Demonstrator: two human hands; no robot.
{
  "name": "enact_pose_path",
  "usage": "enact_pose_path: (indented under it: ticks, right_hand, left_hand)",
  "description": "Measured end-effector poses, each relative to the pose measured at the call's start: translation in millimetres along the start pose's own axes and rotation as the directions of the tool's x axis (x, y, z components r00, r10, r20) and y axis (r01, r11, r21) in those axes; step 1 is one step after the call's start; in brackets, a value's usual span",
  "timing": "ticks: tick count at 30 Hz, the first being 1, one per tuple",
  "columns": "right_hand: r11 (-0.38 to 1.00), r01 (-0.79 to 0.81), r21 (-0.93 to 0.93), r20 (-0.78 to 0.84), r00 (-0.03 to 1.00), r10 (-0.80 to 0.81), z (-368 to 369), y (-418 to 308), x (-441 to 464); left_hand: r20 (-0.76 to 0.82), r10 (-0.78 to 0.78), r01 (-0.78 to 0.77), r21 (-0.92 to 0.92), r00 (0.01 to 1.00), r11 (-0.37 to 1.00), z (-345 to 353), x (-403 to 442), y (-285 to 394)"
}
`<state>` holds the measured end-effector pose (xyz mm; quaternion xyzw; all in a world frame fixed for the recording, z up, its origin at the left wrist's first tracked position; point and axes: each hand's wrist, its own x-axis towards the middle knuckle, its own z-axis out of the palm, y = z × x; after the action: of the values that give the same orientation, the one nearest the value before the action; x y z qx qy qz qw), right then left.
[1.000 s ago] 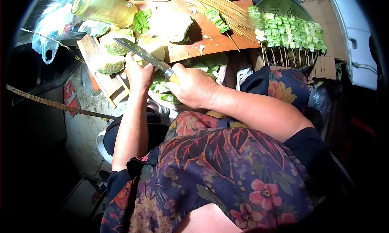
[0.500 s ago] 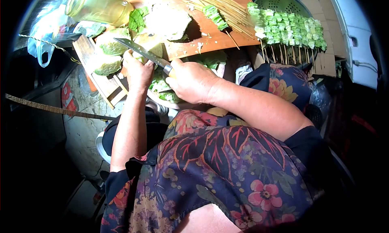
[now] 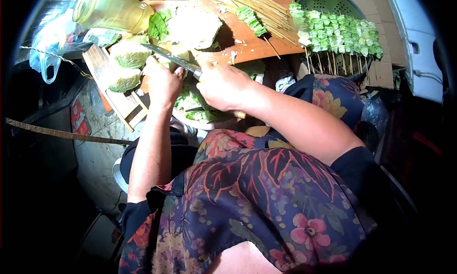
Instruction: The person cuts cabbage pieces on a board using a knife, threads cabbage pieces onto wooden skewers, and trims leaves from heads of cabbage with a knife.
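In the head view, my right hand point(image 3: 223, 87) is wrapped round the handle of a knife point(image 3: 167, 56). The blade points up and left over a pale cabbage piece point(image 3: 183, 49) at the board's near edge. My left hand point(image 3: 162, 81) grips this piece from the near side, its fingertips partly hidden by the blade. Two cabbage wedges point(image 3: 124, 79) lie just left of that hand. Beneath both wrists, cut cabbage leaves point(image 3: 199, 115) fill a basin, and a wooden handle point(image 3: 239, 114) sticks out beside my right hand.
On the orange board point(image 3: 247, 50) lie a large cut cabbage point(image 3: 195, 29), bamboo skewers point(image 3: 266, 14) and one loaded skewer point(image 3: 251, 20). A jar point(image 3: 112, 9) lies at the upper left. Several cabbage skewers point(image 3: 340, 33) rest across a green colander point(image 3: 328, 0) at the right.
The knife has shifted slightly right and down across the cabbage piece. My right hand has moved a little, uncovering the wooden handle below it. My left hand keeps its grip.
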<state>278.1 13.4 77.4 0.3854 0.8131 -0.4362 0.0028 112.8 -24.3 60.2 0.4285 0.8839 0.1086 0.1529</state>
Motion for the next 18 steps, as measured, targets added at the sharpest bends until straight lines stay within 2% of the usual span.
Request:
enact_pose_path:
  ticks: [3,5,6,7,10,13,17,18]
  right_hand:
    - [0.999,-0.034,0.011,0.006,0.999,0.034,15,14,9]
    - [0.997,-0.071,0.031,0.019,0.997,0.071,22,21,12]
    - [0.997,-0.072,0.02,0.005,0.997,0.072,30,28,12]
    - [0.998,-0.066,0.015,0.002,0.998,0.066,32,30,13]
    - [0.997,-0.049,0.056,-0.015,0.999,0.05,31,28,10]
    - [0.989,-0.012,0.149,0.01,1.0,0.01,18,19,0]
    - [0.988,0.006,0.156,-0.052,0.999,0.002,1,0,-12]
    - [0.98,0.026,0.196,-0.079,0.997,-0.011,-3,-2,-14]
  left_hand:
    - [-0.034,0.0,-0.001,-0.024,0.999,1.0,1,-1,-1]
    - [-0.028,0.031,-0.03,0.041,0.999,0.999,0,4,-8]
    - [0.003,0.001,-0.001,-0.048,1.0,0.999,-6,7,-11]
    - [-0.05,0.086,-0.089,-0.067,0.995,0.994,-6,13,-22]
    - [0.012,0.041,-0.039,-0.158,0.999,0.987,-29,28,-41]
    - [0.057,0.139,-0.124,-0.217,0.989,0.968,-27,54,-91]
    - [0.052,0.17,-0.162,-0.131,0.984,0.978,-43,57,-103]
    - [0.012,0.152,-0.151,-0.025,0.988,0.988,-57,46,-84]
